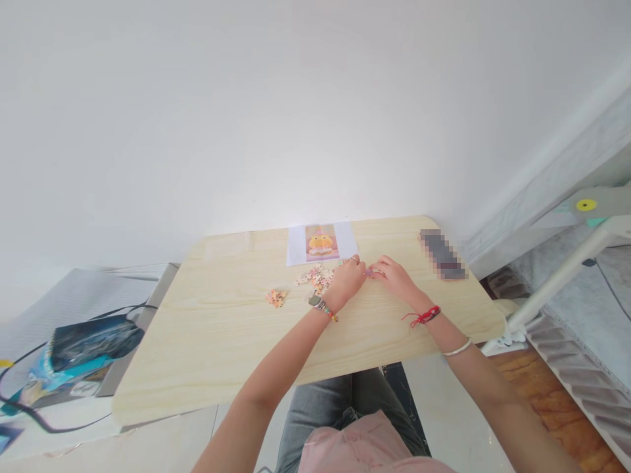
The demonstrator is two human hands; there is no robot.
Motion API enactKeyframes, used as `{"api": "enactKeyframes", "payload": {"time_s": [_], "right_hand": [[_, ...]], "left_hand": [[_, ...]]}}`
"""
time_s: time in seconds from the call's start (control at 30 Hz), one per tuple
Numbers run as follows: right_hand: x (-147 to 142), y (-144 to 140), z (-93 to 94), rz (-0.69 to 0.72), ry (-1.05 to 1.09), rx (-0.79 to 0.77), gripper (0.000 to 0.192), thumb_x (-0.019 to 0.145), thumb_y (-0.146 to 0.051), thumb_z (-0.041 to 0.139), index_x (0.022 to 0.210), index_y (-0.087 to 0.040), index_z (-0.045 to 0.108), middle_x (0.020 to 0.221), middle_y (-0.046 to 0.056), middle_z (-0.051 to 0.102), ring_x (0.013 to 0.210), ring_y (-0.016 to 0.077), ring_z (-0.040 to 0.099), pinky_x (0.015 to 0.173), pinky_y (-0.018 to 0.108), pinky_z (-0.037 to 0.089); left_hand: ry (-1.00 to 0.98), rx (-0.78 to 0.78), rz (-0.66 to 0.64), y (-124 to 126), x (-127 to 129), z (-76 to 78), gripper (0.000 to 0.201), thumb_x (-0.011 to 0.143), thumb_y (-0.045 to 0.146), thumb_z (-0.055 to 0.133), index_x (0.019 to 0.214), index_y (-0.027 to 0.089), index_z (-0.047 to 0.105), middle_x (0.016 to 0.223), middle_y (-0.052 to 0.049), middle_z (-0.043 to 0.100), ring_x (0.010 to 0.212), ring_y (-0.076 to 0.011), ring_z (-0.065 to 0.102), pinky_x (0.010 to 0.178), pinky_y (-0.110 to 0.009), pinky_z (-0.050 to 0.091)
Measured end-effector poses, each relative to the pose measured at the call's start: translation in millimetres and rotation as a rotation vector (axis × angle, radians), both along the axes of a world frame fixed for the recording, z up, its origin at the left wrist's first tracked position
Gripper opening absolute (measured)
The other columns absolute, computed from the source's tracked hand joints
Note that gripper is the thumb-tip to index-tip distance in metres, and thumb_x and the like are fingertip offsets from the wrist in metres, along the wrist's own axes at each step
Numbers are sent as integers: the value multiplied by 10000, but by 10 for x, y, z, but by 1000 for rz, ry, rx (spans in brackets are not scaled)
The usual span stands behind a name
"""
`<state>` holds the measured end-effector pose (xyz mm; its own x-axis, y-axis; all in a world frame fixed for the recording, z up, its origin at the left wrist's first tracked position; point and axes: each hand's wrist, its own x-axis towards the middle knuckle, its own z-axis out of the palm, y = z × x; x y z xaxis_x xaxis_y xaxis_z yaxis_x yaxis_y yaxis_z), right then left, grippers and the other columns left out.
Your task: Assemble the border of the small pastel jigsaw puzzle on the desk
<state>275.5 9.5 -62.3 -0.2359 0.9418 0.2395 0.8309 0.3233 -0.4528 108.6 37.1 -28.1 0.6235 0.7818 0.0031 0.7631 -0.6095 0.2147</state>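
Note:
My left hand [348, 278] and my right hand [393, 276] meet over the table, right of the loose puzzle pieces. Small purple jigsaw puzzle pieces [369, 272] show between their fingertips, and both hands are closed in a pinch there. How many pieces they hold is too small to tell. Beside my left hand lies a spread pile of mixed puzzle pieces [319, 277], partly hidden by that hand. A smaller heap of orange puzzle pieces [277, 298] sits farther left. Behind them is a paper sheet [296, 246] printed with a yellow-orange figure picture [321, 244].
The light wooden table [211, 341] stands against a white wall. A blurred-out dark phone-like object [444, 255] lies at its right. A pale, see-through sheet [227, 244] is at the back left. Bags and cables [93, 341] crowd the left side; a metal frame [562, 282] stands right.

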Motion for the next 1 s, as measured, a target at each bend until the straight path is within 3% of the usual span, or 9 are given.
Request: {"api": "enactKeyframes", "payload": {"time_s": [0.13, 0.27, 0.37, 0.47, 0.63, 0.73, 0.87, 1.0], "right_hand": [[98, 103, -61, 5, -15, -36, 149, 842, -229, 516, 844, -173, 653, 808, 23, 510, 713, 123, 516, 700, 252, 420], [80, 95, -42, 29, -13, -56, 155, 846, -240, 509, 835, -173, 648, 821, 26, 512, 740, 127, 526, 702, 252, 420], [71, 32, 32, 7, 7, -37, 183, 858, -258, 482, 861, -186, 650, 835, 29, 513, 747, 136, 533, 709, 269, 427], [10, -91, 113, -4, 70, 3, 209, 871, -254, 448, 926, -209, 645, 862, 36, 529, 768, 147, 545, 728, 285, 437], [-456, -358, 123, 103, 91, -14, 195, 856, -215, 464, 972, -212, 621, 914, 55, 552, 834, 172, 556, 739, 299, 447], [-882, -459, 64, 196, 1, -91, 160, 854, -225, 478, 930, -198, 616, 904, 58, 553, 815, 172, 563, 713, 290, 449], [-1278, -461, -3, 131, -128, -107, 116, 845, -228, 495, 872, -188, 600, 903, 69, 550, 769, 175, 569, 625, 266, 438], [-1384, -378, -40, 51, -158, -96, 137, 843, -297, 513, 871, -189, 590, 917, 83, 555, 744, 178, 574, 585, 260, 425]], "left_hand": [[27, -18, 33, 67, 155, -82, 267, 870, 294, 470, 1045, 111, 554, 1075, -103, 543, 934, -199, 562, 772, -349, 485], [28, -26, 49, 40, 119, -76, 329, 851, 335, 510, 1128, 158, 504, 1127, -78, 535, 956, -190, 554, 797, -394, 487], [0, -18, 54, -12, -31, 4, 255, 858, 285, 492, 1048, 127, 554, 1086, -102, 533, 935, -182, 561, 774, -304, 473], [-28, -13, 105, -99, -355, 69, 240, 849, 284, 494, 1037, 150, 557, 1062, -96, 525, 929, -189, 562, 747, -282, 466], [-40, -35, 329, -327, -1107, -11, 225, 848, 233, 473, 1053, 176, 545, 1035, -82, 511, 911, -191, 566, 744, -300, 470], [-36, -77, 408, -450, -1385, -113, 229, 823, 183, 505, 1045, 184, 556, 1013, -71, 522, 912, -180, 568, 754, -290, 472], [-40, -98, 436, -565, -1413, -186, 213, 833, 196, 499, 1036, 195, 565, 1021, -63, 528, 907, -166, 571, 765, -278, 471], [-48, -107, 434, -636, -1285, -204, 214, 837, 230, 503, 1041, 214, 566, 1035, -61, 528, 896, -173, 575, 712, -267, 478]]}}
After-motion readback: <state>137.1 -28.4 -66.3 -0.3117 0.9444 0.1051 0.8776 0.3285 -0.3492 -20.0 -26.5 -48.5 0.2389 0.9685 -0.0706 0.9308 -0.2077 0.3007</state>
